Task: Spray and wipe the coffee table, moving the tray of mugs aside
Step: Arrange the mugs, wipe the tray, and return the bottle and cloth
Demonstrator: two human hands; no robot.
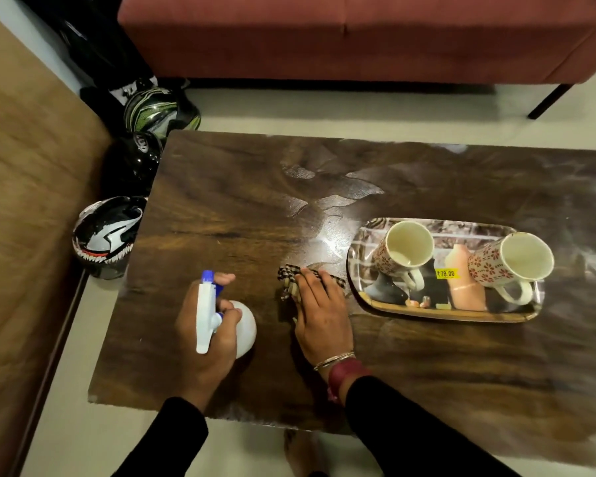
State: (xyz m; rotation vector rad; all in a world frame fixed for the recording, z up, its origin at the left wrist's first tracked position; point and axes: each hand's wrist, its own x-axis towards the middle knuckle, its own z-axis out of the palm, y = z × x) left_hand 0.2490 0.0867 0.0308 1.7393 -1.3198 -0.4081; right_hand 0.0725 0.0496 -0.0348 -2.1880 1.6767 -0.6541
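Note:
The dark wooden coffee table [227, 208] fills the middle of the view, with wet smears near its centre. My left hand [203, 339] grips a white spray bottle [246, 325] with a white and blue trigger head, held near the table's front left. My right hand [320, 311] lies flat on a checked cloth [289, 278], pressing it against the tabletop just left of the tray. The printed tray [444, 313] sits on the table's right half and carries two floral mugs [403, 253] [516, 259], both tipped toward me.
Three helmets rest on the floor by the table's left edge: green [155, 110], black [133, 160], black and white [105, 235]. A red sofa [358, 36] stands behind the table. A wooden surface [25, 201] runs along the left side.

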